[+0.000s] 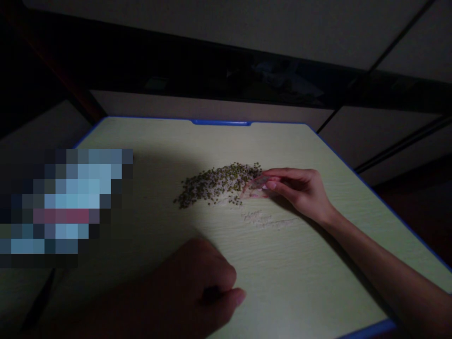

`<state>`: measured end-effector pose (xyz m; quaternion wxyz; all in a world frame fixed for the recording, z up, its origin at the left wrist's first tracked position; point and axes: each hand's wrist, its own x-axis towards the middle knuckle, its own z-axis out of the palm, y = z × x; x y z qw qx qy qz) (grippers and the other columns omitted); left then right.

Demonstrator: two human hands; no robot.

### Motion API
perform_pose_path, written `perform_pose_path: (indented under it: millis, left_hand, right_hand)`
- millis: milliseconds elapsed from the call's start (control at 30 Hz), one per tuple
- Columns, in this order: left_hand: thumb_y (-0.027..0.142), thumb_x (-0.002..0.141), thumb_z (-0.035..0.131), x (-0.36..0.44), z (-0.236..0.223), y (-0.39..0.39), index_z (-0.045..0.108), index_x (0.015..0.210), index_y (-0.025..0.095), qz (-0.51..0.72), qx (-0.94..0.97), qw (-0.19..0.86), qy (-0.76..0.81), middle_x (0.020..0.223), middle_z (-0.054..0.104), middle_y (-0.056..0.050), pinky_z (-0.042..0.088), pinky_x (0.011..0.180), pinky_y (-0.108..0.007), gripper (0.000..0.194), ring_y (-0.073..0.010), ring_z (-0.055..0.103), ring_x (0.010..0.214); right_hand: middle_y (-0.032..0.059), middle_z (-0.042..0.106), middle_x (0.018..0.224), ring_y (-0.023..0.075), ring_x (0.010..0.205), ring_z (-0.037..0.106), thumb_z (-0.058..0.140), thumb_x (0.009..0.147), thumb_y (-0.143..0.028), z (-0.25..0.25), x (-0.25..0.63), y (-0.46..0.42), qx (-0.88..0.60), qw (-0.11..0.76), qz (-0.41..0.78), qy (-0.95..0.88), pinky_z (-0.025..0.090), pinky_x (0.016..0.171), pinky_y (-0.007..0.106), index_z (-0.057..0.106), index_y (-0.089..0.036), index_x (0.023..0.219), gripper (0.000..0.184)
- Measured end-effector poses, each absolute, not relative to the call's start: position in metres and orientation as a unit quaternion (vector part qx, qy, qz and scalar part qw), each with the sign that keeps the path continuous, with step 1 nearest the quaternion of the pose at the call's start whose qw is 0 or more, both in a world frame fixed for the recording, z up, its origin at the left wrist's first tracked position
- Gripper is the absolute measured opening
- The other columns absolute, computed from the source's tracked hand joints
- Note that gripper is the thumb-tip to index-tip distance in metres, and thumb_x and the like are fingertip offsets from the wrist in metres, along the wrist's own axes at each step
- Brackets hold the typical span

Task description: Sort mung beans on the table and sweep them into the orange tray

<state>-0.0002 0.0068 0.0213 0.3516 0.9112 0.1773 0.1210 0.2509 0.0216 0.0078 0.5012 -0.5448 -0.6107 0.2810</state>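
My right hand (300, 188) pinches a thin see-through plastic piece with a pinkish edge (251, 187) between thumb and fingers. Its far end meets the right side of a long heap of small green beans (215, 181) mixed with pale grains. Nearer to me, a thin scatter of pale grains (261, 219) lies apart from the heap. In deep shadow at the lower middle, my left hand (208, 273) is curled into a loose fist, thumb against the bent fingers, and nothing shows in it.
The pale tabletop (158, 141) has a blue rim and a blue handle-like strip (221, 123) at its far edge. A blurred-out bright patch (77, 188) covers the left side. Behind the table stands a pale cabinet front (212, 104) with a dark glossy band.
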Motion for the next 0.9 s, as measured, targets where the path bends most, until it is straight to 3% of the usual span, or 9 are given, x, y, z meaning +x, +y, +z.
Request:
perform_pose_path:
  millis: [233,633,900]
  left_hand:
    - [0.017,0.084,0.046,0.0007,0.0224,0.0102,0.025,0.051,0.017,0.105,0.908,0.374,0.155,0.044,0.027,0.006,0.029,0.049,-0.02,0.039,-0.0078,0.024,0.043]
    - [0.02,0.085,0.046,-0.0001,0.0204,0.0117,0.031,0.051,0.017,0.102,0.915,0.356,0.161,0.046,0.032,0.006,0.031,0.051,-0.019,0.037,-0.0078,0.027,0.045]
    - [0.021,0.085,0.046,0.0007,0.0216,0.0105,0.031,0.051,0.017,0.102,0.914,0.357,0.165,0.045,0.031,0.006,0.029,0.049,-0.02,0.038,-0.0081,0.026,0.044]
  right_hand:
    - [0.0027,0.077,0.076,0.0139,0.061,0.066,0.072,0.07,-0.017,0.0111,0.2535,0.0186,-0.54,0.484,0.299,-0.621,0.054,0.056,0.025,0.077,-0.023,0.085,0.017]
    - [0.0031,0.077,0.078,0.0116,0.06,0.066,0.071,0.072,-0.016,0.0061,0.2509,0.0187,-0.516,0.489,0.302,-0.635,0.052,0.055,0.021,0.077,-0.02,0.09,0.019]
    - [0.0028,0.078,0.087,0.0117,0.067,0.068,0.069,0.074,-0.013,0.007,0.246,0.0188,-0.5,0.487,0.311,-0.645,0.053,0.062,0.021,0.077,-0.021,0.092,0.021]
